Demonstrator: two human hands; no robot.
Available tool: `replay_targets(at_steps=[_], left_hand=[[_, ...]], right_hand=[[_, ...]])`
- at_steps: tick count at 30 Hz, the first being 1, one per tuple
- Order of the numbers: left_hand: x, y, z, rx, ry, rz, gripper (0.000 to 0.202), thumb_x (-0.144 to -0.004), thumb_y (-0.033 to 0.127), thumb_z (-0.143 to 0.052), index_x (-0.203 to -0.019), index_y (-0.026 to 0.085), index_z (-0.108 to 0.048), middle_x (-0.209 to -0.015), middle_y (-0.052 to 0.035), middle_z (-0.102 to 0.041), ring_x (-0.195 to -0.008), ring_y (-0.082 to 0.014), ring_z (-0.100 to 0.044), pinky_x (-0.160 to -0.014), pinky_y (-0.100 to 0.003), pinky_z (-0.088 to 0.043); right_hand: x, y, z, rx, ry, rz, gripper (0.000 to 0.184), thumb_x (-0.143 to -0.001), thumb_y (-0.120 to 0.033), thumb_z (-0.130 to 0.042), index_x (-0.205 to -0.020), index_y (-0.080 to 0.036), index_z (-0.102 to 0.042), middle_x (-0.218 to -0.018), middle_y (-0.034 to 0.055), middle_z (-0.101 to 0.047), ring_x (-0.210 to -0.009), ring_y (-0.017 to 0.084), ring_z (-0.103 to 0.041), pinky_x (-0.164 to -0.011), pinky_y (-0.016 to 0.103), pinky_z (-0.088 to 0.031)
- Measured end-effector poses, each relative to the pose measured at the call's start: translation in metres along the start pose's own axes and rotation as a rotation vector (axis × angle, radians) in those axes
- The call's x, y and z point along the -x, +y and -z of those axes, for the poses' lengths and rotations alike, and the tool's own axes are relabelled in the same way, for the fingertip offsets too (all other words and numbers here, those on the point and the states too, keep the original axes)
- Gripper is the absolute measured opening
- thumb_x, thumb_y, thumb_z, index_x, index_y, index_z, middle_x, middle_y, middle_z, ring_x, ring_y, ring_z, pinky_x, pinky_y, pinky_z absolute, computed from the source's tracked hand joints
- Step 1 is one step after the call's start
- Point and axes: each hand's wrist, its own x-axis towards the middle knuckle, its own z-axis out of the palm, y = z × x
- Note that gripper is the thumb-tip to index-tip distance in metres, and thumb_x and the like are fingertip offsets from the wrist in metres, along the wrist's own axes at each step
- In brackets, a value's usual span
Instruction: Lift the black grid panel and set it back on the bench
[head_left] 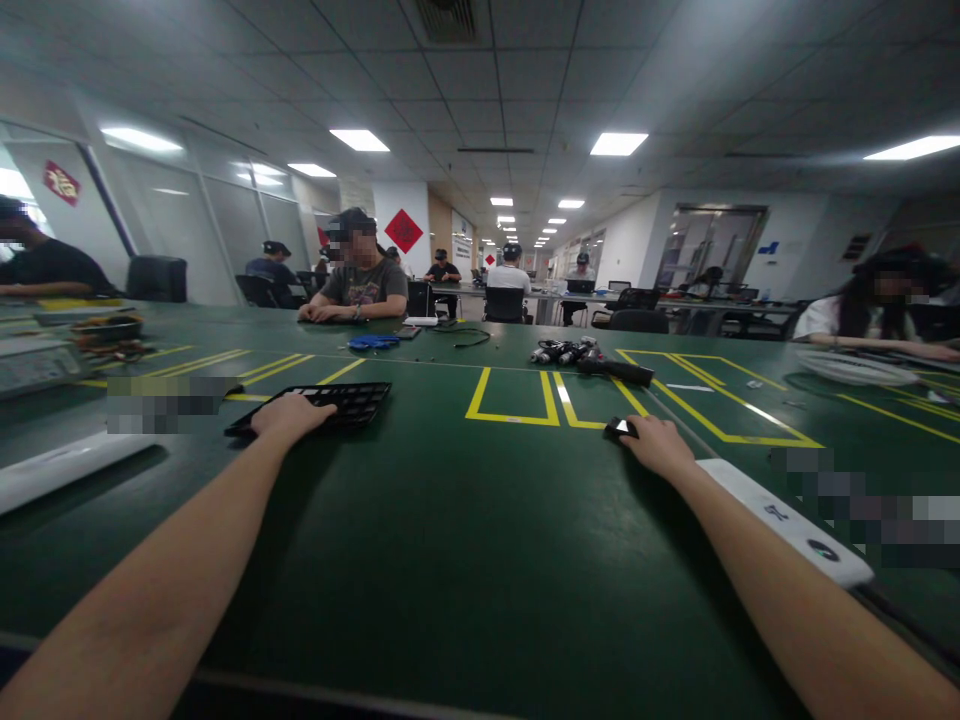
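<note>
My left hand (289, 418) grips the near side of a flat black tray (360, 403) divided into small compartments, with the thumb pointing right over it. The tray lies on or just above the green table, at left of centre. Out to the right, my right hand (661, 446) is closed on a small black block (621, 428) with a white patch on top. The block is close to the table surface, by the yellow tape lines; its exact kind is too small to tell. My fingers hide part of both things.
A white elongated device (787, 520) lies beside my right forearm, another white one (67, 470) at far left. A heap of black and silver parts (570, 352) and a blue item (373, 342) lie farther back. Yellow tape (514, 419) marks the green table (465, 560). A person (364, 275) sits opposite.
</note>
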Motion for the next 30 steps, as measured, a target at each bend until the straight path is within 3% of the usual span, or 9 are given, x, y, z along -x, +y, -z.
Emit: replay_targets(at_steps=[3,5,8,13,17,21,25,30], left_hand=[[0.009,0.017,0.006,-0.111,0.097,0.03,0.044,-0.074,0.047,-0.049,-0.082,0.005,-0.057,-0.09,-0.0179,-0.061,-0.09,-0.0335,-0.055,-0.068,-0.037,-0.044],[0.019,0.037,0.008,-0.107,0.15,-0.113,0.037,-0.08,0.036,-0.039,-0.087,0.005,-0.058,-0.095,-0.0197,-0.06,-0.089,-0.0308,-0.057,-0.069,-0.036,-0.044],[0.041,0.073,0.001,-0.066,0.126,-0.366,0.032,-0.084,0.026,-0.031,-0.092,0.012,-0.059,-0.099,-0.0134,-0.061,-0.092,-0.0239,-0.057,-0.074,-0.032,-0.044],[0.078,0.115,-0.028,-0.108,0.023,-0.713,0.032,-0.084,0.02,-0.029,-0.092,0.013,-0.058,-0.096,-0.011,-0.06,-0.087,-0.0212,-0.058,-0.073,-0.03,-0.044],[0.088,0.121,-0.042,-0.115,-0.065,-0.73,0.032,-0.086,0.024,-0.028,-0.091,0.013,-0.058,-0.094,-0.0107,-0.059,-0.083,-0.0214,-0.058,-0.067,-0.031,-0.045],[0.087,0.118,-0.043,-0.088,-0.057,-0.691,0.032,-0.086,0.032,-0.031,-0.095,0.014,-0.056,-0.1,-0.0113,-0.056,-0.084,-0.0211,-0.058,-0.067,-0.03,-0.044],[0.082,0.114,-0.042,-0.092,-0.08,-0.675,0.031,-0.086,0.031,-0.033,-0.092,0.012,-0.056,-0.095,-0.0134,-0.059,-0.084,-0.0227,-0.058,-0.068,-0.031,-0.044],[0.072,0.106,-0.042,-0.048,-0.107,-0.731,0.022,-0.083,0.025,-0.039,-0.085,0.015,-0.058,-0.087,-0.0104,-0.062,-0.084,-0.022,-0.059,-0.074,-0.031,-0.042]], right_hand=[[0.001,-0.003,0.002,0.049,0.079,0.022,0.04,-0.081,-0.031,-0.048,-0.115,-0.011,-0.054,-0.115,0.0194,-0.054,-0.109,0.033,-0.046,-0.088,0.042,-0.037],[0.003,-0.011,0.004,0.058,0.159,0.057,0.043,-0.08,-0.031,-0.049,-0.116,-0.009,-0.053,-0.12,0.0203,-0.051,-0.115,0.034,-0.04,-0.093,0.044,-0.033],[0.013,-0.036,0.008,-0.008,0.208,0.183,0.042,-0.081,-0.027,-0.046,-0.119,-0.009,-0.051,-0.123,0.0175,-0.049,-0.119,0.031,-0.037,-0.1,0.043,-0.028],[0.047,-0.091,0.014,-0.23,0.037,0.474,0.045,-0.086,-0.036,-0.039,-0.123,-0.013,-0.049,-0.128,0.0133,-0.047,-0.12,0.026,-0.038,-0.101,0.04,-0.031],[0.066,-0.112,0.017,-0.322,-0.135,0.608,0.048,-0.088,-0.043,-0.033,-0.125,-0.016,-0.047,-0.132,0.0118,-0.045,-0.122,0.025,-0.038,-0.102,0.044,-0.029],[0.067,-0.111,0.018,-0.332,-0.165,0.659,0.047,-0.088,-0.043,-0.034,-0.125,-0.018,-0.049,-0.131,0.0112,-0.046,-0.121,0.025,-0.04,-0.099,0.042,-0.033],[0.053,-0.098,0.024,-0.27,-0.039,0.69,0.043,-0.086,-0.039,-0.039,-0.121,-0.018,-0.051,-0.126,0.0102,-0.05,-0.117,0.024,-0.042,-0.098,0.04,-0.034],[0.028,-0.053,0.028,-0.046,0.216,0.346,0.036,-0.084,-0.024,-0.043,-0.117,-0.012,-0.051,-0.121,0.0152,-0.052,-0.115,0.026,-0.041,-0.098,0.04,-0.031]])
